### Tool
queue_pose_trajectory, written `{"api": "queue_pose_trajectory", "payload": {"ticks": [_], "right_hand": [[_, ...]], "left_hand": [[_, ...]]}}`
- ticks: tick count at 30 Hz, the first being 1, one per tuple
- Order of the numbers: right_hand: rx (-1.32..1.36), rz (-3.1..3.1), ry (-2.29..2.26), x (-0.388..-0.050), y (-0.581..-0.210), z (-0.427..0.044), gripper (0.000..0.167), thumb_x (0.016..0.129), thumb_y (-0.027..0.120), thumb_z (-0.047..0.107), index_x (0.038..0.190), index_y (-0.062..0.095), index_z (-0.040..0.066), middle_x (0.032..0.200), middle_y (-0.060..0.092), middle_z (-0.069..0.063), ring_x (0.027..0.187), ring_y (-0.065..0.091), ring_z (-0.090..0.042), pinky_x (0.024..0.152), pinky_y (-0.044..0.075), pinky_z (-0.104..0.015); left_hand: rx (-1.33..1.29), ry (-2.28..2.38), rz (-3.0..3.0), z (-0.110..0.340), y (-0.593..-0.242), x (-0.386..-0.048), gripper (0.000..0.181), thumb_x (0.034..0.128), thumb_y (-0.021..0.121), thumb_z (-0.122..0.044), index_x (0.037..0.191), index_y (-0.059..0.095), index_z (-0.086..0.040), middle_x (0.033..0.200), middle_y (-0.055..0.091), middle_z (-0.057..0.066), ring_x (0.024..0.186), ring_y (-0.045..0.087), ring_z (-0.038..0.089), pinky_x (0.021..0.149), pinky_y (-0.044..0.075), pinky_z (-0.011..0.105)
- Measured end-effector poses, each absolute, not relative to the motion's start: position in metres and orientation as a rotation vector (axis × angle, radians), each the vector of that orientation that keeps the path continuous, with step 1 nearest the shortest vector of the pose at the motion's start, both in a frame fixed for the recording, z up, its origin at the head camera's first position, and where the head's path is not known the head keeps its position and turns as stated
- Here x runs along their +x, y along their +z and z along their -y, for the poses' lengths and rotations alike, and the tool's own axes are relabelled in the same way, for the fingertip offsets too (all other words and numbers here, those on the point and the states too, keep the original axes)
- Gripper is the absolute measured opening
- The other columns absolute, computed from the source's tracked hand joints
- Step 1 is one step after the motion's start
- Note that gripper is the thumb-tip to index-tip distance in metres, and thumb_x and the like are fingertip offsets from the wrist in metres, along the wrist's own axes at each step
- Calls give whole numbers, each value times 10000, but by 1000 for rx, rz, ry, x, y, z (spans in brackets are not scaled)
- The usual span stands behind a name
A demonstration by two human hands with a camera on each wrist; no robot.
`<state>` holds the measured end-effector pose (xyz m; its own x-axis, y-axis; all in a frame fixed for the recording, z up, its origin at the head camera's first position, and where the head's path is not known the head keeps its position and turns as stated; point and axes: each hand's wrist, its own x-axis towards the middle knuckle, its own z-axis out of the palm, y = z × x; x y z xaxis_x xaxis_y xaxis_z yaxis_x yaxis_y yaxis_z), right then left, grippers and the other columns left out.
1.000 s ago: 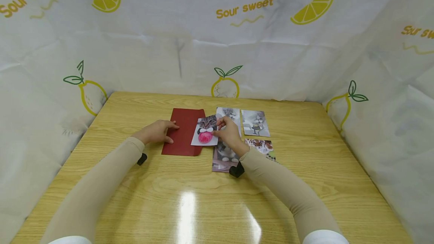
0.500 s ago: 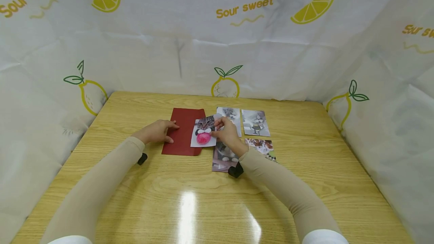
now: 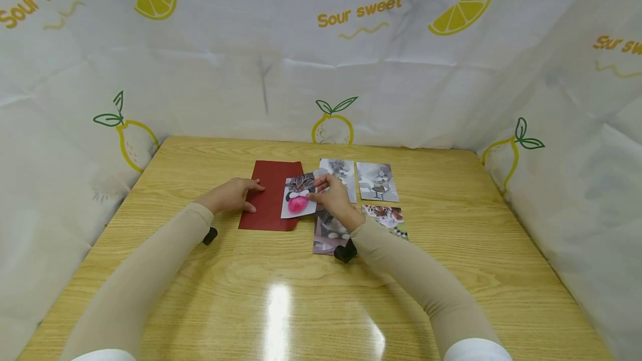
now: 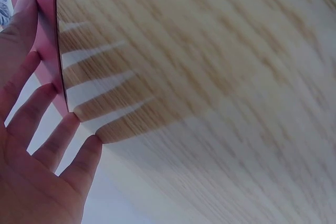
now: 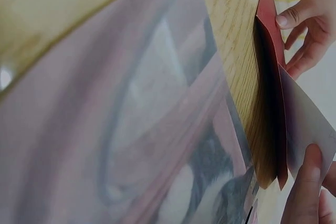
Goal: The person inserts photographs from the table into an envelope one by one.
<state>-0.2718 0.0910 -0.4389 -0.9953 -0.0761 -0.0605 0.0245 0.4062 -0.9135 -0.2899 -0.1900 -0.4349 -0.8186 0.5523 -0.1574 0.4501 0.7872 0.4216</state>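
A red envelope lies on the table, with my left hand resting at its left side. In the left wrist view the thumb lies on the red paper and the fingertips touch around its edge. My right hand pinches a photo card of a tabby cat with a pink ball, over the envelope's right end. From the right wrist, the card's pale underside shows beside the envelope's raised, gaping end. I cannot tell whether its edge is inside.
Right of the envelope lie more photo cards: a grey-white one, one with a chair, a tiger and a cat print partly under my right hand. A lemon-print cloth hangs behind the wooden table.
My right hand has shifted the cat card slightly left, further over the envelope. The left hand has stayed where it was.
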Motion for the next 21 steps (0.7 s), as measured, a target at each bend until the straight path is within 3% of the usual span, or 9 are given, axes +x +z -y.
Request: {"api": "queue_pose_trajectory", "payload": {"ticks": [12, 17, 21], "right_hand": [[10, -2432, -1742, -271, -438, -90, 269, 835, 740, 26, 1037, 565, -1, 887, 482, -62, 663, 516, -147, 610, 584, -348], [35, -2436, -1721, -272, -436, -89, 124, 945, 565, 22, 1059, 575, -27, 845, 512, -64, 639, 534, -136, 553, 552, -280], [50, -2450, -1703, -271, -433, -88, 176, 937, 490, -31, 1080, 591, -50, 850, 517, -76, 663, 530, -160, 539, 532, -287]], "left_hand": [[765, 537, -2707, 190, -437, -291, 575, 846, 751, -185, 1359, 551, -20, 1499, 377, 249, 1370, 368, 431, 1081, 408, 484], [760, 538, -2708, 190, -436, -291, 578, 841, 755, -180, 1357, 552, -18, 1497, 379, 248, 1370, 373, 427, 1089, 397, 490], [758, 538, -2708, 190, -436, -292, 582, 841, 755, -184, 1359, 550, -19, 1497, 381, 246, 1370, 373, 426, 1084, 406, 483]]}}
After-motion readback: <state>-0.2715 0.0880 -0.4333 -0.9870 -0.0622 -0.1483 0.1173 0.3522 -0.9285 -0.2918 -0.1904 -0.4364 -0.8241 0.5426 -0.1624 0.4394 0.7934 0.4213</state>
